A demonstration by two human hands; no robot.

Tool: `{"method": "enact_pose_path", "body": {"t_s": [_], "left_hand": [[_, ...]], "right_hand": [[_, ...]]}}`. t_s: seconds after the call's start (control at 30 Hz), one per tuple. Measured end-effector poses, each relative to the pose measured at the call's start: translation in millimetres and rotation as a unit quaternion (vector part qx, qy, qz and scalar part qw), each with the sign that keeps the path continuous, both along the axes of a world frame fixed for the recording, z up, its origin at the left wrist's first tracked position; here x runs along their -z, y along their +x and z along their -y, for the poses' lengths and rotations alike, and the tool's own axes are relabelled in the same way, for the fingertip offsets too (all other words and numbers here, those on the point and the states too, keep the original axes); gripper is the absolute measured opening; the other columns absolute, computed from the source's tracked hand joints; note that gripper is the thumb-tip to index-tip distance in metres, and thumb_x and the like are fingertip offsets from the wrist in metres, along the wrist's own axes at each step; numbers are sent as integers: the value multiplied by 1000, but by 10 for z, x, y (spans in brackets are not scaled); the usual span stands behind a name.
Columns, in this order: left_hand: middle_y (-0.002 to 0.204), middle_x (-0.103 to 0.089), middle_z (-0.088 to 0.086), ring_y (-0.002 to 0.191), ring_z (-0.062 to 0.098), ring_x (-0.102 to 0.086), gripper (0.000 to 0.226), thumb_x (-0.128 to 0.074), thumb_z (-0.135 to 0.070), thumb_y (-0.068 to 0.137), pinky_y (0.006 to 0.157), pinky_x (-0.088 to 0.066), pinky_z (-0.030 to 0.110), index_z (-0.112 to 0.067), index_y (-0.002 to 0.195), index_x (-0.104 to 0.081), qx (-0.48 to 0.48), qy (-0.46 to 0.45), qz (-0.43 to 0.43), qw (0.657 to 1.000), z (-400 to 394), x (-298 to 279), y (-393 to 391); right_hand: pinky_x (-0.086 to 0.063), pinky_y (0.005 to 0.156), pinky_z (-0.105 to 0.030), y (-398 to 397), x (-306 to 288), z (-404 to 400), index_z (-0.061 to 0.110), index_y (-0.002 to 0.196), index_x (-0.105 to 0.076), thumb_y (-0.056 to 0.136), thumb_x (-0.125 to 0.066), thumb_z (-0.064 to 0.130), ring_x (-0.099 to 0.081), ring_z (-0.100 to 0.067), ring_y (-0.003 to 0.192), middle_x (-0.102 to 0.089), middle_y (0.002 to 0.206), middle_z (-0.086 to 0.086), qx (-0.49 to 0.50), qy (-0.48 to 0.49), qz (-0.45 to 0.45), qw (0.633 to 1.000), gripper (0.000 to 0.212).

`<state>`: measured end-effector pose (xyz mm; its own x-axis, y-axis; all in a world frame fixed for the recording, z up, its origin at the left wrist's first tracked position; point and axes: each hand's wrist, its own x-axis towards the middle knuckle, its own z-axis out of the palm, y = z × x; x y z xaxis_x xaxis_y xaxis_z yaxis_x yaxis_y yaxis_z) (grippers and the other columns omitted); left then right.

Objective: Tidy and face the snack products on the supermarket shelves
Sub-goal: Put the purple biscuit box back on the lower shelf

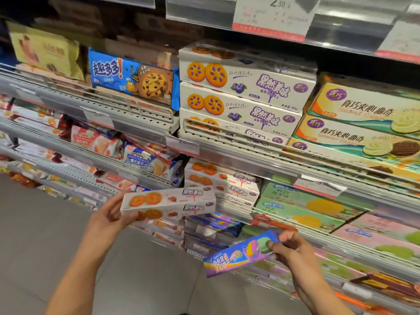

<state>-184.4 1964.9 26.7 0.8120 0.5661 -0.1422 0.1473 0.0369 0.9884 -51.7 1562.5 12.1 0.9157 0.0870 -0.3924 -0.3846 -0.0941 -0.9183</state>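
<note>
My left hand (111, 215) grips the left end of a long white strawberry biscuit box (169, 202), held level in front of the lower shelf. Just right of it, matching white strawberry boxes (236, 185) are stacked on that shelf. My right hand (289, 248) pinches the right end of a purple macaron biscuit box (238, 254), tilted with its left end low, out in front of the lower shelves. Above, white blueberry biscuit boxes (245, 89) are stacked three high.
A blue chocolate-chip cookie pack (134, 79) leans on the upper left shelf. Yellow sandwich-cookie boxes (359, 123) fill the right. Green boxes (302, 208) and wafer packs (141, 158) sit lower. A price tag (272, 17) hangs on the top shelf edge. Grey floor (45, 235) lies lower left.
</note>
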Motion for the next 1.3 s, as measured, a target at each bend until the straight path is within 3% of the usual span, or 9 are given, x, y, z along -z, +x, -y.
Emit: {"method": "enact_pose_path", "body": {"t_s": [0.13, 0.27, 0.47, 0.57, 0.77, 0.9, 1.1, 1.17, 1.3], "left_hand": [[118, -75, -9, 114, 11, -69, 56, -68, 8, 88, 88, -58, 21, -29, 129, -60, -8, 36, 54, 998, 281, -164, 343], [127, -71, -2, 120, 16, -67, 49, -66, 0, 94, 96, -57, 32, -22, 138, -58, 75, 92, 94, 988, 428, -306, 646], [125, -72, -2, 114, 12, -69, 51, -68, -11, 95, 87, -56, 18, -24, 143, -53, 129, 103, 79, 983, 580, -355, 1040], [123, -71, 1, 114, 16, -67, 43, -65, -22, 98, 87, -54, 22, -27, 140, -54, 126, 118, 51, 984, 578, -288, 1238], [114, -73, -1, 109, 22, -68, 24, -64, -28, 98, 101, -52, 53, -28, 122, -62, 57, 107, 46, 992, 586, -191, 1425], [108, -75, -3, 103, 9, -70, 22, -67, -21, 98, 96, -53, 37, -19, 120, -62, 57, 71, 40, 995, 700, -173, 1407], [94, -71, -1, 84, 5, -66, 25, -76, -28, 90, 69, -48, 24, -13, 107, -64, 13, 170, 23, 985, 792, -253, 1431], [91, -71, 0, 82, 7, -68, 23, -76, -29, 90, 69, -48, 25, -14, 104, -64, 16, 166, 32, 986, 816, -267, 1440], [95, -74, -20, 88, -12, -66, 11, -70, -32, 96, 81, -53, 29, -31, 106, -64, 35, 132, 31, 990, 790, -234, 1415]], "right_hand": [[-48, 62, -34, 29, -7, 95, 4, 86, -52, 83, -72, -12, -57, -21, 63, -62, 78, -14, 10, 12, 1, 1000, 25], [-48, 62, -35, 33, -2, 234, 5, 85, -52, 82, -72, -13, -61, -26, 72, -65, 83, -14, 40, 16, 6, 999, 27], [-47, 59, -35, -28, 36, 397, 5, 83, -51, 82, -72, -15, -63, -24, 68, -67, 79, -15, 84, 14, -5, 996, 29], [-48, 60, -35, -75, 46, 452, 4, 84, -52, 81, -72, -14, -61, -26, 70, -68, 78, -14, 100, 10, -7, 995, 28], [-48, 62, -35, -131, 80, 523, -7, 89, -50, 78, -76, -13, -58, -27, 73, -66, 80, -22, 116, -6, -6, 993, 29], [-49, 61, -35, -149, 91, 529, -1, 86, -51, 78, -76, -14, -57, -27, 71, -65, 77, -20, 118, -6, -12, 993, 29], [-51, 64, -36, -115, 88, 542, 0, 86, -53, 76, -78, -15, -60, -29, 71, -69, 69, -12, 121, -16, -27, 992, 30], [-51, 63, -36, -92, 79, 530, -1, 86, -54, 76, -78, -15, -61, -30, 71, -68, 66, -10, 124, -17, -20, 992, 30], [-49, 61, -36, -124, 67, 469, -1, 88, -54, 78, -75, -16, -61, -23, 61, -68, 64, -7, 112, -4, -11, 994, 28]]}}
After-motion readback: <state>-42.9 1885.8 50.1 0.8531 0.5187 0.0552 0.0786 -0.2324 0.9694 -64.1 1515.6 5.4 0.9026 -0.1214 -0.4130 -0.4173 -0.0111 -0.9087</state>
